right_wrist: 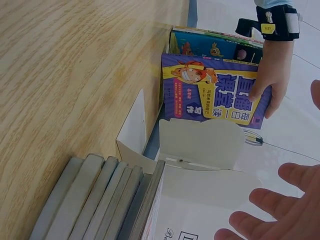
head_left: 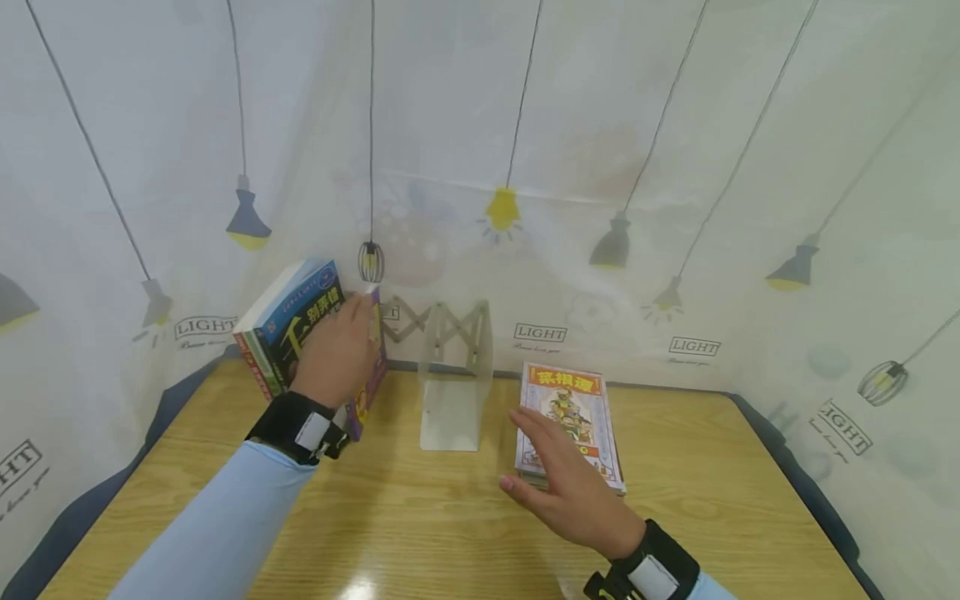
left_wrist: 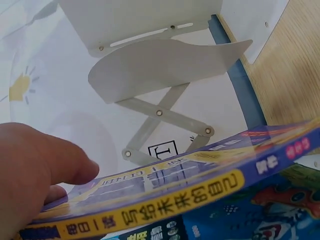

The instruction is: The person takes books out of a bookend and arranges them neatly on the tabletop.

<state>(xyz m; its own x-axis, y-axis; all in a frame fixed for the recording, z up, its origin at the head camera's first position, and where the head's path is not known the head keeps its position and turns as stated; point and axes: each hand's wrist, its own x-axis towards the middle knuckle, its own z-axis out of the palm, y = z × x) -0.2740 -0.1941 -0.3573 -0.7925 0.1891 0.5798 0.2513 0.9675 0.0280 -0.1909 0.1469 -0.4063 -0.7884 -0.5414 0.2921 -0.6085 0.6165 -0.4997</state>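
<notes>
My left hand (head_left: 337,354) grips a purple book (right_wrist: 200,95) by its upper edge, with the thumb on one cover. Beside that book several other books (head_left: 279,321) stand upright and leaning at the left of the table, a blue cover among them. A whitish folding bookend (head_left: 450,412) with a zigzag linkage (left_wrist: 160,113) stands at the middle, just right of the purple book. Over the near left side of a stack of books (right_wrist: 107,200), my right hand (head_left: 581,492) hovers with fingers spread, holding nothing. An orange-and-white comic-style cover (head_left: 566,400) tops the stack.
The wooden table (head_left: 420,525) has a dark edge along its back and sides. A pale curtain (head_left: 450,125) printed with hanging lamps and the word LIGHT closes in the back and both sides.
</notes>
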